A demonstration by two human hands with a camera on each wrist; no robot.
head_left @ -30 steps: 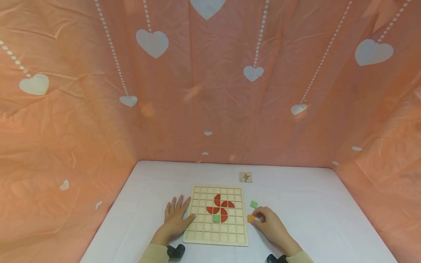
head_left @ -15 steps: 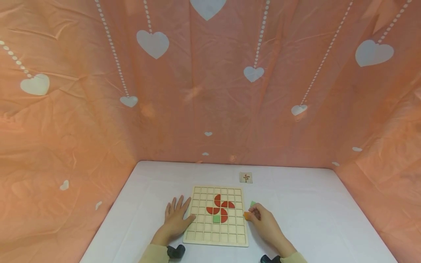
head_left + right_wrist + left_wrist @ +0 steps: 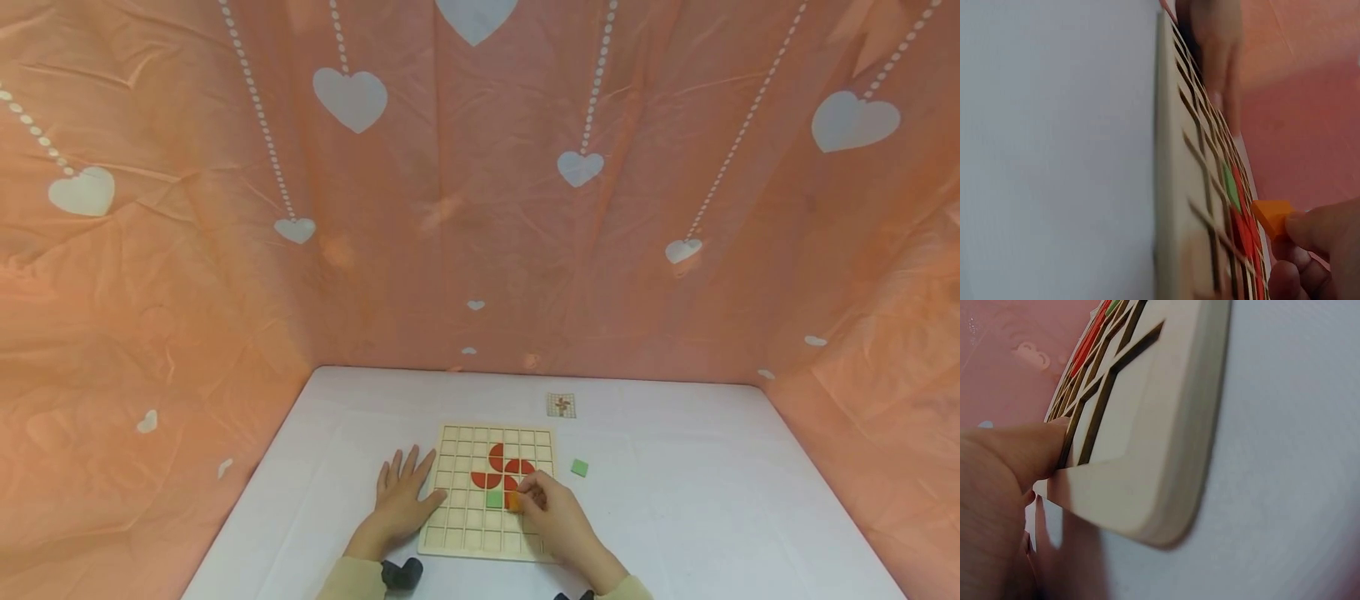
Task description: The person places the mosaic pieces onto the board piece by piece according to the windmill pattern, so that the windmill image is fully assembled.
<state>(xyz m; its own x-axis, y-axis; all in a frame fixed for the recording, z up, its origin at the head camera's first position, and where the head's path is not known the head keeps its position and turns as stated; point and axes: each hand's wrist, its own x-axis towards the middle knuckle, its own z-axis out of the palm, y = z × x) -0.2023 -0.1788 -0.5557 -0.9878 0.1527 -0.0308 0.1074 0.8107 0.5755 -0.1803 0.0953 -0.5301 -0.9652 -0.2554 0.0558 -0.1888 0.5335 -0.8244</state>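
A pale wooden grid board [image 3: 457,537] lies on the white table. Several red quarter-round pieces [image 3: 487,480] form a pinwheel in its cells, with one green square tile [image 3: 493,499] set below them. Over the board, my right hand [image 3: 558,521] pinches an orange block [image 3: 1271,215] between thumb and finger, above the lower red piece. My left hand [image 3: 401,504] lies with fingers spread at the board's left edge. Its thumb [image 3: 1029,447] rests on the board's rim.
A second green tile [image 3: 580,467] lies on the table right of the board. Behind the board is a small pattern card [image 3: 561,405] with a pinwheel picture. An orange curtain [image 3: 480,208] with white hearts surrounds the table.
My right hand has moved left from beside the board to above it, carrying the orange block. The green tile on the table is uncovered again. My left hand stays put.
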